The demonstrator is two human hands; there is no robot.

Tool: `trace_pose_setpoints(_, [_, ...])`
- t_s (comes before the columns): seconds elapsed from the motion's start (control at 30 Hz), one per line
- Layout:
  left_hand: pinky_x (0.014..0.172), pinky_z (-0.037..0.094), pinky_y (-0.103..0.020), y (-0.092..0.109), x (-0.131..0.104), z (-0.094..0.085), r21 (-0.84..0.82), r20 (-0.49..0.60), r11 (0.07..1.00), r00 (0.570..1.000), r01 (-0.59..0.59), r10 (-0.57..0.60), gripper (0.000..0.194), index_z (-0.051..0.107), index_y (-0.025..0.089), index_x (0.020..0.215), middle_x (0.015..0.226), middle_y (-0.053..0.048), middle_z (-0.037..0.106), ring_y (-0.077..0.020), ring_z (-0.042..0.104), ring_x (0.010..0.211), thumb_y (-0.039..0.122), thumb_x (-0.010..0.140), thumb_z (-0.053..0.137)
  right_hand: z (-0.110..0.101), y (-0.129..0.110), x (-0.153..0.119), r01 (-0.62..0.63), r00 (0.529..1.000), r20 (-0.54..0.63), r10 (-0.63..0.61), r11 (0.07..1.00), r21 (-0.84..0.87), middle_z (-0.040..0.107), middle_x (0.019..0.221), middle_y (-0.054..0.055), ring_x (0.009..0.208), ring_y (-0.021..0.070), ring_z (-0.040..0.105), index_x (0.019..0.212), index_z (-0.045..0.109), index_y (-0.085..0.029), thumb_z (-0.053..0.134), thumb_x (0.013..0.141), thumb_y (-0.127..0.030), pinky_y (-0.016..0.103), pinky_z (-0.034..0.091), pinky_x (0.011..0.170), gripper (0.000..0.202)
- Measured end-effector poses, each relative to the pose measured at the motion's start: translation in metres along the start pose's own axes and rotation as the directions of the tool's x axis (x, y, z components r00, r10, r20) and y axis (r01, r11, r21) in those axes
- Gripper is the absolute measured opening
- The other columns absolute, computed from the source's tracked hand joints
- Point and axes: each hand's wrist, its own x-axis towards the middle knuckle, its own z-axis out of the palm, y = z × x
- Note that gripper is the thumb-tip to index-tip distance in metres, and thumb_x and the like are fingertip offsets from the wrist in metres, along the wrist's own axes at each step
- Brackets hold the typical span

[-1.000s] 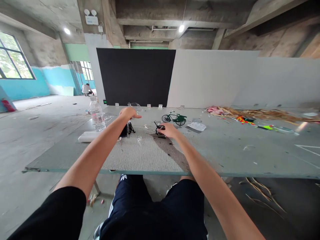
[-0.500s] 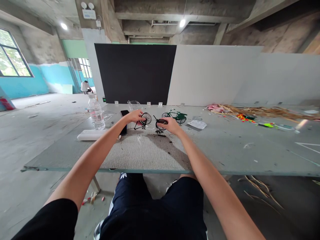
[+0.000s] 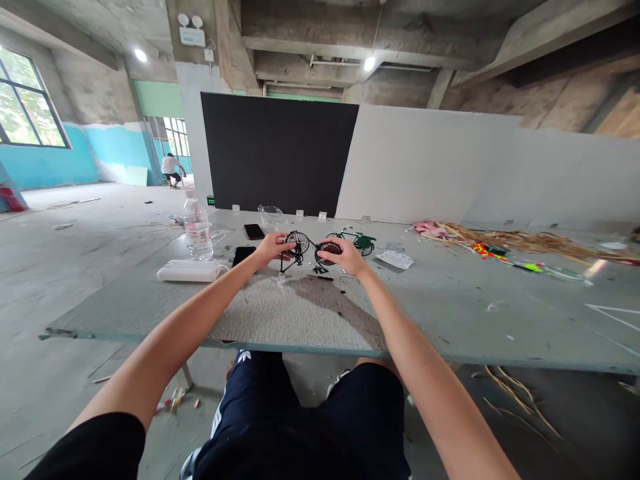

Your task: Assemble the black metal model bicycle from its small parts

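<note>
My left hand [image 3: 273,248] is closed on a black model bicycle frame [image 3: 299,260] with a spoked wheel on it, held just above the table. In the fingers of my right hand [image 3: 350,259] is a black model wheel [image 3: 327,254] with a thin fork-like piece reaching toward the frame. The two parts are very close; whether they touch I cannot tell. Small black pieces [image 3: 321,270] lie on the table below the wheel. Just behind my right hand stands a green model bicycle [image 3: 364,245], partly hidden by it.
To the left are a plastic bottle [image 3: 198,230], a white oblong object [image 3: 189,271] and two dark phone-like slabs. A paper sheet [image 3: 395,259] lies right of the green bicycle. Brown strips [image 3: 480,232] are heaped at the back right. A person [image 3: 171,169] crouches far off.
The black frame has come nearer the wheel and fork piece, narrowing the gap between my hands. The view has shifted slightly, and the distant person has changed posture.
</note>
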Motion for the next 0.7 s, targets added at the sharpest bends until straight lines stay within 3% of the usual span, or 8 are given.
trace_pose_setpoints(0.07, [0.075,0.06,-0.038,-0.001,-0.001,0.005,-0.109,-0.084,0.993,0.996,0.034,-0.043,0.058,0.059,0.02,0.125,0.09,-0.006,0.07,-0.0156,0.068,0.071,0.023,0.073,0.085,0.005,-0.001,-0.001,-0.018,1.0,0.01,0.018,0.998,0.054,0.072,0.084,0.004,0.076,0.021,0.069,0.101,0.071,-0.021,0.078,0.074,-0.05,0.035,0.059,0.073,0.041])
trace_pose_setpoints(0.13, [0.084,0.06,-0.042,-0.001,-0.001,0.009,-0.19,-0.095,0.98,0.993,0.051,-0.07,0.057,0.057,0.021,0.128,0.089,-0.003,0.069,-0.0142,0.069,0.073,0.019,0.077,0.082,0.011,-0.001,-0.001,-0.038,0.999,0.008,0.037,0.994,0.098,0.073,0.086,0.004,0.08,0.0217,0.07,0.103,0.071,-0.021,0.079,0.073,-0.05,0.036,0.06,0.075,0.042])
trace_pose_setpoints(0.27, [0.097,0.055,-0.041,0.002,-0.002,0.009,-0.227,0.072,0.966,0.991,0.124,-0.11,0.029,0.068,0.013,0.105,0.096,-0.01,0.071,-0.0172,0.071,0.087,0.017,0.079,0.079,0.02,0.003,-0.001,-0.082,0.996,-0.024,0.089,0.977,0.196,0.074,0.095,0.006,0.087,0.0226,0.071,0.104,0.07,-0.022,0.08,0.072,-0.048,0.037,0.061,0.08,0.043])
trace_pose_setpoints(0.4, [0.092,0.054,-0.043,0.005,-0.004,0.004,-0.131,0.272,0.964,0.944,0.23,-0.188,0.044,0.07,0.014,0.109,0.095,-0.014,0.075,-0.0235,0.072,0.093,0.006,0.067,0.081,0.025,0.007,0.001,-0.12,0.987,-0.065,0.148,0.94,0.32,0.074,0.095,0.005,0.085,0.0207,0.071,0.1,0.069,-0.021,0.082,0.068,-0.046,0.036,0.06,0.08,0.043])
trace_pose_setpoints(0.53, [0.082,0.054,-0.038,0.0,-0.004,0.001,0.05,0.277,0.993,0.954,0.103,-0.113,0.057,0.07,0.017,0.117,0.092,-0.012,0.075,-0.0223,0.071,0.087,0.007,0.062,0.082,0.027,0.011,0.002,-0.141,0.974,-0.101,0.203,0.89,0.434,0.072,0.091,0.003,0.082,0.0201,0.07,0.098,0.068,-0.022,0.086,0.064,-0.042,0.034,0.061,0.077,0.043])
trace_pose_setpoints(0.7, [0.076,0.052,-0.035,-0.006,0.0,0.002,0.415,0.172,0.903,0.984,-0.109,0.04,0.037,0.071,0.016,0.115,0.081,-0.007,0.069,-0.0192,0.065,0.078,0.033,0.082,0.074,0.027,0.006,0.001,-0.148,0.96,-0.11,0.257,0.802,0.578,0.071,0.089,0.0,0.082,0.019,0.07,0.094,0.067,-0.023,0.088,0.063,-0.04,0.036,0.063,0.076,0.041])
